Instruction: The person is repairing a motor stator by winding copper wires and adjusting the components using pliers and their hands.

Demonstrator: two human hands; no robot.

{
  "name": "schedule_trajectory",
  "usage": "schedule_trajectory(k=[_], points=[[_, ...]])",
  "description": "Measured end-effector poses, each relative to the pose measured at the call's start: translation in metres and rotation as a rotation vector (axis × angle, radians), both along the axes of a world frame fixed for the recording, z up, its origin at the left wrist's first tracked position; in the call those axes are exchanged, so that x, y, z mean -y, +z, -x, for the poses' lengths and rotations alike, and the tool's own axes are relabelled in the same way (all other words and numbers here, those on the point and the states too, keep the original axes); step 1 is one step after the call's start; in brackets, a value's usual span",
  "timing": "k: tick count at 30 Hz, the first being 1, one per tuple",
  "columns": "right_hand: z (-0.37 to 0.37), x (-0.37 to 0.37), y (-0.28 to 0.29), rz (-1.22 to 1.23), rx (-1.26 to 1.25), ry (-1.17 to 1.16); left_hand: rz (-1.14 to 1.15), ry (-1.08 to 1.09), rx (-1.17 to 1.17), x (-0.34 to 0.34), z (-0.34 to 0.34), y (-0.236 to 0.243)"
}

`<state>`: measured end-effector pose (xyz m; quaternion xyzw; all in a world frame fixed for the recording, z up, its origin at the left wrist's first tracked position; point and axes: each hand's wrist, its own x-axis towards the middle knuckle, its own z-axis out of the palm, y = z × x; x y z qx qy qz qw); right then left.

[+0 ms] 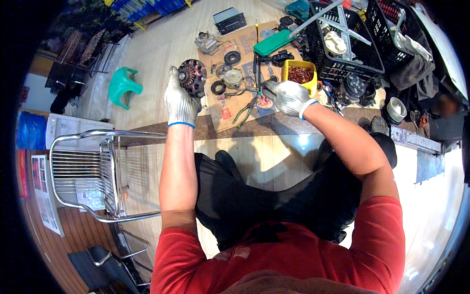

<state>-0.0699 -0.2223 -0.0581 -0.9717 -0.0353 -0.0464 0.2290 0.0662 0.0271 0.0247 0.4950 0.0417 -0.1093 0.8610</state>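
My left hand (178,98), in a pale knit glove with a blue cuff, grips a round motor part with copper windings (192,76), held upright above the floor. My right hand (289,98), gloved the same way, has its fingers closed by a yellow container (311,68) of small reddish pieces; what they hold is too small to make out. Below and between my hands lies cardboard (235,117) with a metal housing (231,78), black rings (232,58), pliers (246,110) and a long dark bar (255,73).
Black crates (347,61) with metal parts stand at the back right, near a long green-handled object (271,43) and a white drum (395,110). A green stool (125,85) is at the left, a chrome chair (110,176) beside my left forearm. Dark trays (229,19) lie at the back.
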Motion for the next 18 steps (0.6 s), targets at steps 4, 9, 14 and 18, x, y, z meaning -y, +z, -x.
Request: schedule_trajectory(k=[4,9,14,18], points=[[-0.005,0.020,0.017,0.056,-0.299,0.105,-0.070,0.007,0.106,-0.001,0.006,-0.004],[-0.010,0.031,0.064,0.190,-0.313,0.056,-0.204,-0.089,0.177,0.005,0.010,-0.001],[-0.021,-0.021,0.090,-0.095,-0.047,0.165,-0.092,-0.239,0.160,0.011,0.012,-0.017],[-0.041,-0.037,0.052,-0.173,0.048,0.242,-0.053,-0.315,0.111,0.034,0.023,-0.016]])
